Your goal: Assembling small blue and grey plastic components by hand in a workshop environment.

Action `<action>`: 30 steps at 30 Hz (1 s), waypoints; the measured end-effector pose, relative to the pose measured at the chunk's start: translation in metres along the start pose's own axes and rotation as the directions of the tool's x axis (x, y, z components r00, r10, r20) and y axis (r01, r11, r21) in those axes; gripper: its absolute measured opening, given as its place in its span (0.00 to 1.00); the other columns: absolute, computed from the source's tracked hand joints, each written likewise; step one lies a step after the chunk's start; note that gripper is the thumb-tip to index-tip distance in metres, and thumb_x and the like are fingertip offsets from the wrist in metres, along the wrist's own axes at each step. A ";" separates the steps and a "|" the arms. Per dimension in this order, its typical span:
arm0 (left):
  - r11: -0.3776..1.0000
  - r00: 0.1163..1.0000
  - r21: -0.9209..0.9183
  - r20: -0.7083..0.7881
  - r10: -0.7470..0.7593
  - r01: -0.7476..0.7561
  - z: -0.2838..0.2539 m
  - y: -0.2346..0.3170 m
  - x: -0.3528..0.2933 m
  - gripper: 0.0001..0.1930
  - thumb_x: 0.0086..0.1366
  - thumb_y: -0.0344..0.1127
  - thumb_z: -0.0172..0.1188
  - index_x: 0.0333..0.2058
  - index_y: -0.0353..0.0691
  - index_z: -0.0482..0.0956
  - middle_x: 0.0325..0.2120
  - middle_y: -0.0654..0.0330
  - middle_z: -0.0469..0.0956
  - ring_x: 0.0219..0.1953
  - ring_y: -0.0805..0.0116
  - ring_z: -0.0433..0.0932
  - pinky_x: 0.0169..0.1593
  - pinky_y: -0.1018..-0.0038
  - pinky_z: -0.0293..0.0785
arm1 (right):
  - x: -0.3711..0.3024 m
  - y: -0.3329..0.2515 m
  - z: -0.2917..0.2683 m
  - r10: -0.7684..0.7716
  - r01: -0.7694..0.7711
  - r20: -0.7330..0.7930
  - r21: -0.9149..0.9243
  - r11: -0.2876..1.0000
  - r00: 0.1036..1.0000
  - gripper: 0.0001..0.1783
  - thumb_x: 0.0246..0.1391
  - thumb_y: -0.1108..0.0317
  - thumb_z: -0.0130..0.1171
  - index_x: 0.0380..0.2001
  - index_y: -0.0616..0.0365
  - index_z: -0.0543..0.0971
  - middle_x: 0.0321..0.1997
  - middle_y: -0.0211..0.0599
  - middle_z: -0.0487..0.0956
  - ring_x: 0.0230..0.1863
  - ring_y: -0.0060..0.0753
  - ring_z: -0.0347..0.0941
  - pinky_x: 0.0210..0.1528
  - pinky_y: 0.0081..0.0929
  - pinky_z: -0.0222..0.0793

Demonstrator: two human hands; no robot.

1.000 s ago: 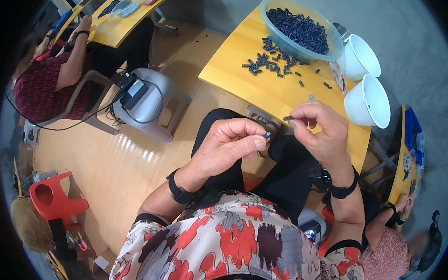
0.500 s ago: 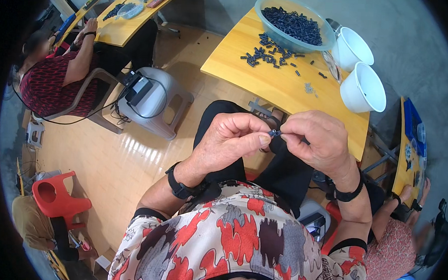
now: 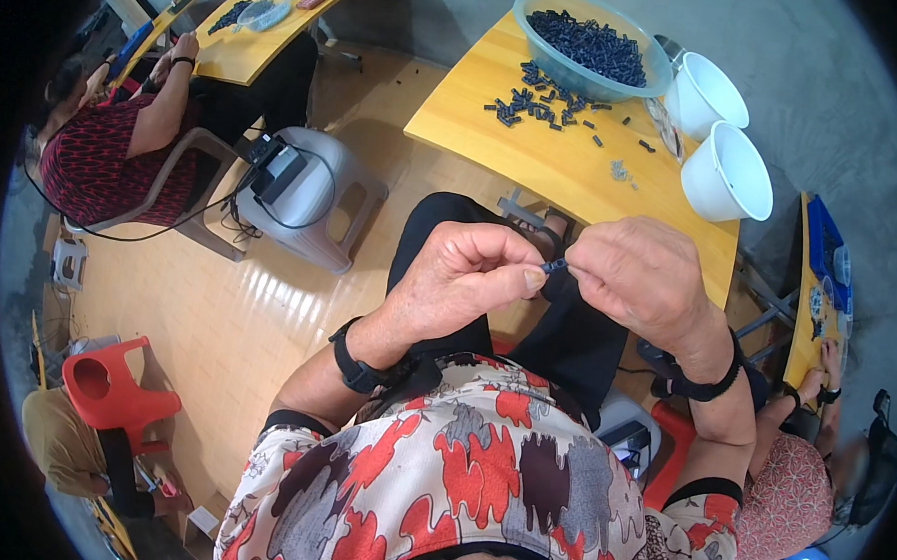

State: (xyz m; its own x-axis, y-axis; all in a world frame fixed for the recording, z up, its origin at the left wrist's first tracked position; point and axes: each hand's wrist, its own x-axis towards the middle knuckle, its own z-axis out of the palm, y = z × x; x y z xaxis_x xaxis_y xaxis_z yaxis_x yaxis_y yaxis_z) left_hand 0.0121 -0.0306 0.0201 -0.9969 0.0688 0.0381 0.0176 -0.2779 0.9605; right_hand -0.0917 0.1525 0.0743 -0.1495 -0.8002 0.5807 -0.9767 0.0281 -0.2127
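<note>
Over the lap (image 3: 578,348), the left hand (image 3: 460,281) and right hand (image 3: 644,277) pinch a small dark piece (image 3: 554,267) between their fingertips.

Small dark-blue piece (image 3: 554,267), slightly tilted, glossy, pinched in mid-air

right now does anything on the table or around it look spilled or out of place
Possibly: dark cylindrical pieces lie scattered on the yellow table beside the heaped plastic basin, a few apart toward a white bucket, so they look spilled, though perhaps deliberately set out. Nothing looks visibly damaged.
</note>
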 end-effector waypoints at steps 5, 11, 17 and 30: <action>0.998 1.000 0.061 0.006 -0.009 0.008 -0.002 -0.002 0.000 0.05 0.60 0.29 0.57 0.32 0.34 0.78 0.22 0.66 0.77 0.20 0.85 0.69 0.23 0.87 0.64 | 0.003 0.001 -0.004 -0.056 0.058 0.055 -0.025 0.998 0.997 0.16 0.30 0.76 0.65 0.29 0.57 0.76 0.29 0.32 0.75 0.26 0.32 0.73 0.25 0.25 0.69; 0.995 0.999 0.087 -0.025 -0.043 0.045 0.001 -0.002 0.000 0.06 0.59 0.31 0.59 0.28 0.34 0.78 0.19 0.72 0.72 0.22 0.87 0.64 0.24 0.86 0.61 | 0.008 -0.003 -0.006 -0.134 0.159 0.158 -0.158 0.974 0.978 0.11 0.36 0.72 0.60 0.29 0.57 0.75 0.27 0.32 0.74 0.25 0.30 0.72 0.25 0.24 0.67; 0.993 0.999 0.104 0.011 -0.052 0.051 -0.002 -0.006 -0.001 0.04 0.59 0.28 0.58 0.31 0.33 0.79 0.21 0.67 0.76 0.20 0.85 0.69 0.24 0.87 0.65 | 0.010 -0.004 -0.003 -0.160 0.213 0.246 -0.204 0.956 0.956 0.10 0.36 0.71 0.59 0.27 0.57 0.74 0.27 0.32 0.74 0.26 0.28 0.73 0.26 0.24 0.68; 0.995 1.000 -0.099 0.011 0.000 0.001 0.001 -0.005 -0.002 0.07 0.61 0.30 0.58 0.37 0.34 0.78 0.25 0.63 0.78 0.23 0.83 0.72 0.24 0.87 0.69 | -0.005 -0.011 0.019 0.385 -0.336 0.017 0.526 0.781 0.923 0.09 0.40 0.84 0.59 0.25 0.59 0.75 0.30 0.35 0.79 0.25 0.19 0.73 0.25 0.15 0.68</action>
State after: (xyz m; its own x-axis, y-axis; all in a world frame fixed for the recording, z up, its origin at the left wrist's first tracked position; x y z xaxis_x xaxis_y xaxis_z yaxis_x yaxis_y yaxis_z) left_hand 0.0140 -0.0286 0.0158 -0.9960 0.0793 0.0414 0.0091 -0.3709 0.9286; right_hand -0.0776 0.1450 0.0590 -0.5114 -0.7379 0.4405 -0.6320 -0.0244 -0.7746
